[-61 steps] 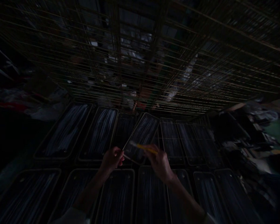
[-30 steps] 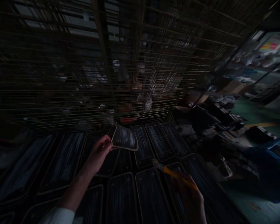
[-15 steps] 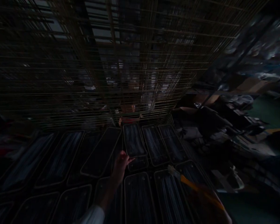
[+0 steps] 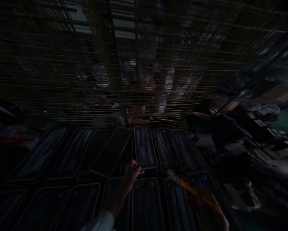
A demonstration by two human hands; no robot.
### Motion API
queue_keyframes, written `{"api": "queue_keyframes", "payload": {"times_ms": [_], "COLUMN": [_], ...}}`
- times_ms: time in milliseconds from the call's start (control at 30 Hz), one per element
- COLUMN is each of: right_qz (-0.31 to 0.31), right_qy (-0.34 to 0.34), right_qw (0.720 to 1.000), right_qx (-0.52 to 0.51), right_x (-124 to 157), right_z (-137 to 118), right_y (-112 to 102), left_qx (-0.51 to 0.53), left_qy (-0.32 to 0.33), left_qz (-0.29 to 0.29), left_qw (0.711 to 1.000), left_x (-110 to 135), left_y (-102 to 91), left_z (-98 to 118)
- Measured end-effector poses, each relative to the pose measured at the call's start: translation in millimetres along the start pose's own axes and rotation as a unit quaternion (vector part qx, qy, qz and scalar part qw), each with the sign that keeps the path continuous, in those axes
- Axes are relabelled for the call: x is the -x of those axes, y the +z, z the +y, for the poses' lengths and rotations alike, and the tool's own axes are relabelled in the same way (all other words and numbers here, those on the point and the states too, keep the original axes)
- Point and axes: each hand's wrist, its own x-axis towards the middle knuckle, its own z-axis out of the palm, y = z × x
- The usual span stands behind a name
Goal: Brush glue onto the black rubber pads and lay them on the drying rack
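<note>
Several dark, round-cornered rectangular panels with pale rims and whitish streaks lie in two rows. My left hand (image 4: 132, 170) is closed at the lower left corner of a streaked panel (image 4: 145, 146) in the back row, fingers curled on its near edge. Low on the right, my right hand (image 4: 207, 208) is wrapped round a paintbrush (image 4: 185, 186) with an orange-yellow handle. The brush's pale bristles point left, over the far end of a front-row panel (image 4: 179, 205). Darkness hides most of my right fingers.
A darker panel (image 4: 112, 150) lies askew, left of the one at my left hand. Behind the rows rises a wire rack (image 4: 139, 73) of thin bars. Dark piled items and a cardboard box (image 4: 278, 93) fill the right side. The scene is very dim.
The view has swung slightly left. My left hand has reached the near edge of the back-row panel, which sits closer to the front row. The brush has shifted slightly left.
</note>
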Motion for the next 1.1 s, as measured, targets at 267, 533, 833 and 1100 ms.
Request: {"api": "queue_keyframes", "payload": {"times_ms": [267,533,833,1100], "right_qz": [-0.106,-0.303,-0.314,-0.279], "right_qy": [-0.027,-0.123,-0.320,-0.392], "right_qw": [0.994,0.945,0.879,0.827], "right_qx": [0.027,0.014,0.165,0.290], "right_x": [-7,-30,-64,-89], "right_z": [-22,-18,-22,-22], "right_y": [62,176,276,323], "left_qx": [-0.151,-0.570,-0.582,-0.199], "left_qy": [-0.015,0.027,0.032,-0.094], "left_qz": [0.012,0.205,0.164,0.092], "left_qw": [0.988,0.795,0.796,0.971], "left_x": [20,9,1,-14], "left_y": [-57.9,-192.2,-214.1,-228.1], "left_z": [9,20,19,-6]}}
